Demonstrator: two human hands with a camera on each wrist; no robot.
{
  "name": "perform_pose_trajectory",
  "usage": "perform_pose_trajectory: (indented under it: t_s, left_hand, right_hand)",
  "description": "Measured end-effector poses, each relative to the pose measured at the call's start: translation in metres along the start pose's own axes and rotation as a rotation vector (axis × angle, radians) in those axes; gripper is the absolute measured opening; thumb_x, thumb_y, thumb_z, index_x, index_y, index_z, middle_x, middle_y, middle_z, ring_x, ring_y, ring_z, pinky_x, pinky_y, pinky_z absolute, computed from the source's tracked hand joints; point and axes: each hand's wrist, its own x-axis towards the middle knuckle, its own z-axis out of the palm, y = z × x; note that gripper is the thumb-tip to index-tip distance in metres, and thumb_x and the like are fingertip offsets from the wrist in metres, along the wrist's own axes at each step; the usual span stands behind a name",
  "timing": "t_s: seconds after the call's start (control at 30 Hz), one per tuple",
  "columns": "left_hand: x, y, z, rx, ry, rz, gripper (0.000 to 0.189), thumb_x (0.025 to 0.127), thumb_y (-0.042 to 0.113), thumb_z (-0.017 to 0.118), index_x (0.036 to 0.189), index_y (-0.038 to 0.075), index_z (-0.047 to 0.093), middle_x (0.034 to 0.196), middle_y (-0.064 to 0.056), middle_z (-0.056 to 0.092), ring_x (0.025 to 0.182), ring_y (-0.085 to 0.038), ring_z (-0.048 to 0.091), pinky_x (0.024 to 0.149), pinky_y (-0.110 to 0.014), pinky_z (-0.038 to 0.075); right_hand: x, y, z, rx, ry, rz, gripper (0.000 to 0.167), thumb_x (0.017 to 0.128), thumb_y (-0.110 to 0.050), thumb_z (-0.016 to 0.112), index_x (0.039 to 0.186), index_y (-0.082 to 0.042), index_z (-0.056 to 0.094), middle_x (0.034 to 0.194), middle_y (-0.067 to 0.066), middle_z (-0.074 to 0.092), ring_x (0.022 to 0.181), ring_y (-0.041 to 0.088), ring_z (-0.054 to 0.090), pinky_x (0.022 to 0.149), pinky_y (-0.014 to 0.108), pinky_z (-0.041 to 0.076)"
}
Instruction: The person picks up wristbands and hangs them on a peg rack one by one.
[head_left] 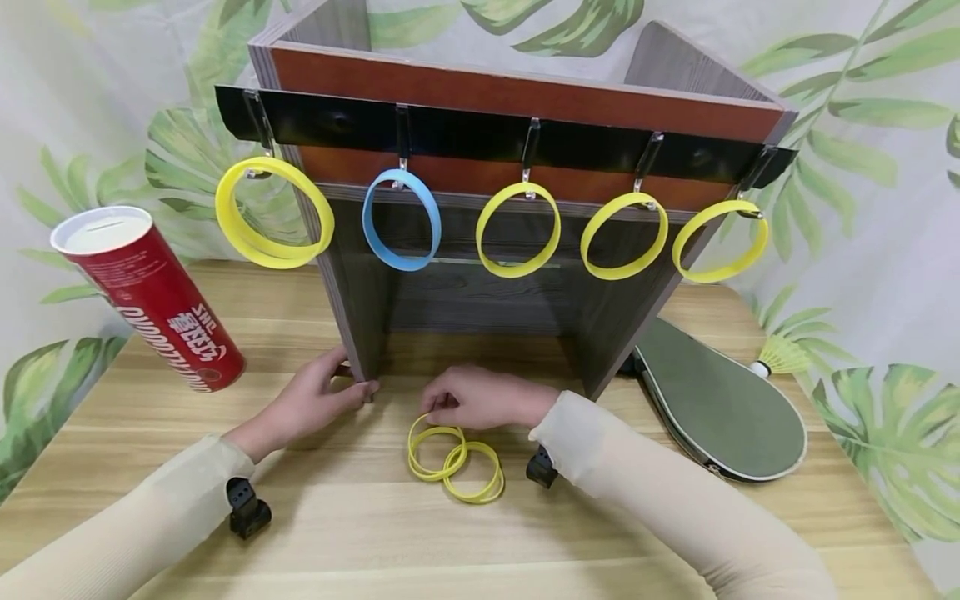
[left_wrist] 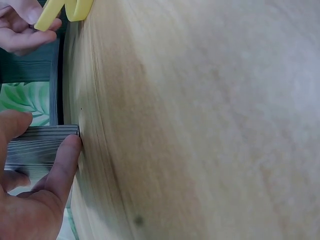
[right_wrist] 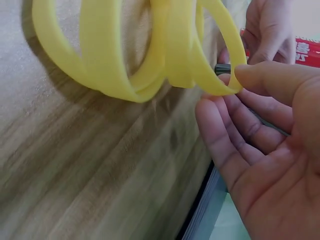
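Note:
My left hand (head_left: 311, 408) grips the foot of the left side panel (left_wrist: 37, 145) of a grey wooden stand, thumb on one side and fingers on the other. In front of the stand's opening, my right hand (head_left: 483, 402) pinches the edge of a yellow silicone wristband (right_wrist: 230, 35) between thumb and fingers. That band is raised on edge and overlaps other yellow wristbands (head_left: 476, 500) on the table. Along the stand's top front runs a black hook strip (head_left: 468, 137). A blue wristband (head_left: 401, 264) hangs on its second hook, with yellow wristbands (head_left: 517, 272) on the other hooks.
A red snack can (head_left: 161, 300) stands on the wooden table (head_left: 337, 533) at the left. At the right lie a green racket case (head_left: 723, 400) and a yellow shuttlecock (head_left: 780, 357). Behind hangs a leaf-patterned cloth (head_left: 862, 167).

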Motion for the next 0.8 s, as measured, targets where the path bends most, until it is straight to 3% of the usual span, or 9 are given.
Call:
perform_pose_trajectory:
  t_s: [0.23,0.5,0.57,0.7,0.77,0.8]
  left_hand:
    - [0.0,-0.001,0.0,-0.007,0.0,0.012,0.052,0.1,0.01,0.069,0.147,-0.001,0.051,0.132,-0.023,0.068,0.115,-0.035,0.068,0.087,-0.027,0.057]
    - [0.0,0.0,0.0,-0.029,-0.002,0.011,0.05,0.099,0.009,0.068,0.145,-0.003,0.051,0.129,-0.025,0.068,0.114,-0.036,0.068,0.082,-0.025,0.058]
    - [0.0,0.001,0.0,-0.033,-0.001,0.008,0.05,0.099,0.009,0.068,0.145,-0.003,0.051,0.128,-0.024,0.068,0.114,-0.036,0.068,0.081,-0.025,0.058]
    - [-0.001,0.002,0.0,-0.025,0.003,0.004,0.049,0.099,0.01,0.068,0.144,-0.002,0.052,0.128,-0.023,0.069,0.114,-0.036,0.068,0.083,-0.025,0.057]
    - [-0.001,0.002,0.0,-0.016,0.006,0.003,0.05,0.099,0.011,0.069,0.145,-0.001,0.052,0.129,-0.023,0.069,0.116,-0.035,0.068,0.085,-0.026,0.057]
    - [-0.001,0.002,0.0,-0.01,0.007,0.003,0.051,0.1,0.011,0.069,0.146,-0.001,0.052,0.131,-0.023,0.069,0.116,-0.035,0.068,0.088,-0.028,0.057]
  right_hand:
    - [-0.01,-0.003,-0.01,0.031,-0.012,0.048,0.021,0.104,-0.012,0.062,0.118,-0.005,0.075,0.109,0.007,0.077,0.096,0.009,0.066,0.087,0.019,0.052]
    - [-0.022,-0.01,-0.022,0.108,0.063,0.026,0.018,0.103,-0.013,0.065,0.116,-0.003,0.072,0.106,0.008,0.076,0.091,0.004,0.066,0.084,0.017,0.054]
    - [-0.024,-0.011,-0.024,0.168,0.071,0.011,0.018,0.103,-0.011,0.065,0.116,-0.002,0.071,0.104,0.012,0.075,0.087,0.007,0.068,0.083,0.021,0.057]
    - [-0.03,-0.017,-0.025,0.336,0.071,0.007,0.018,0.102,-0.008,0.066,0.118,0.0,0.068,0.107,0.021,0.074,0.087,0.029,0.074,0.084,0.038,0.064]
    - [-0.032,-0.022,-0.026,0.414,0.076,0.008,0.019,0.101,-0.006,0.068,0.118,0.001,0.068,0.108,0.025,0.073,0.088,0.032,0.075,0.086,0.047,0.064]
    - [-0.033,-0.024,-0.027,0.438,0.08,0.006,0.018,0.1,-0.006,0.069,0.117,0.001,0.068,0.108,0.025,0.073,0.089,0.032,0.075,0.086,0.045,0.064]
